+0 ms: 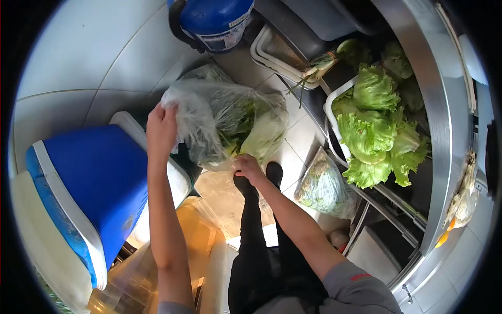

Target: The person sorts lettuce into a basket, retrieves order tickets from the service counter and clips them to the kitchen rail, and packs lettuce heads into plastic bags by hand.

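Note:
A large clear plastic bag [204,112] with leafy green vegetables [238,123] inside is stretched between my two hands. My left hand [162,128] is closed on the bag's edge at the upper left. Lower down, near my feet, my right hand [248,168] pinches the bag's near edge. A pale green head, perhaps lettuce [267,128], shows through the plastic on the right side. What lies beneath the bag is mostly hidden.
To the right, a white crate [330,112] of lettuce heads [368,131] sits on a metal shelf. Another filled plastic bag [325,186] stands on the floor. Blue cooler boxes [99,178] are at left, a blue bucket [214,23] at the back, spring onions [320,65] on white trays.

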Demonstrator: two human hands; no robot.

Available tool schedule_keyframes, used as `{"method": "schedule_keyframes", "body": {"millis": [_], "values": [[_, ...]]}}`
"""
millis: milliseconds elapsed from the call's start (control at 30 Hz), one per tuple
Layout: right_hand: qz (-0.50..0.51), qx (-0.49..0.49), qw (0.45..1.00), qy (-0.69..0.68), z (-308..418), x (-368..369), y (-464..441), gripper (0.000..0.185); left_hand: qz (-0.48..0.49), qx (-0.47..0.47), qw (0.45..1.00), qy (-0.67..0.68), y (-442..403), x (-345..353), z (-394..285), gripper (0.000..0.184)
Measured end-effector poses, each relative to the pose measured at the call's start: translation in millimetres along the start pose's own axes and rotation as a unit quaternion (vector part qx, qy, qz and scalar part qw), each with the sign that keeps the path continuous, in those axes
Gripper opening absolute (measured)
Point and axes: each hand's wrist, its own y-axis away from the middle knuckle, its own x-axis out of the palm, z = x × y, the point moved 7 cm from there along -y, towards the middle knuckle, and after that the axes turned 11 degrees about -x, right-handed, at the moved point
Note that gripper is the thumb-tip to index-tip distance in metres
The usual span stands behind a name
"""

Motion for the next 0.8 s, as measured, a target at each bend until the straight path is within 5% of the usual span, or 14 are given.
{"method": "schedule_keyframes", "body": {"millis": [167,267,367,467,500,533,600,667,767,800], "values": [[0.036,-0.157,0.974,0.158,54,4,15,0.033,0.012,0.054,0.997,0.045,11,1,37,0.045],[-0.024,-0.195,0.964,0.177,56,-19,37,0.036,-0.117,0.069,0.99,-0.048,64,-4,43,0.058],[0.021,-0.08,0.97,0.229,64,-25,75,0.039,-0.153,0.127,0.978,-0.067,126,14,47,0.056],[-0.033,-0.062,0.996,0.063,40,-25,103,0.041,-0.06,0.117,0.991,-0.024,192,54,56,0.054],[0.011,0.011,1.0,-0.004,24,-18,113,0.044,-0.018,0.108,0.994,0.017,213,69,59,0.054],[0.062,-0.133,0.989,-0.001,34,-7,129,0.048,0.038,0.124,0.991,0.021,231,86,63,0.053],[0.137,-0.161,0.967,-0.143,27,16,158,0.053,0.128,0.166,0.978,-0.007,256,119,75,0.053],[0.177,0.077,0.888,-0.418,5,45,176,0.056,0.18,0.231,0.956,-0.018,265,133,80,0.053],[0.077,0.086,0.914,-0.388,20,21,171,0.052,0.145,0.096,0.976,-0.128,232,131,135,0.05],[0.012,-0.007,0.983,-0.181,52,-7,170,0.048,0.1,0.061,0.977,-0.179,227,123,157,0.048]]}}
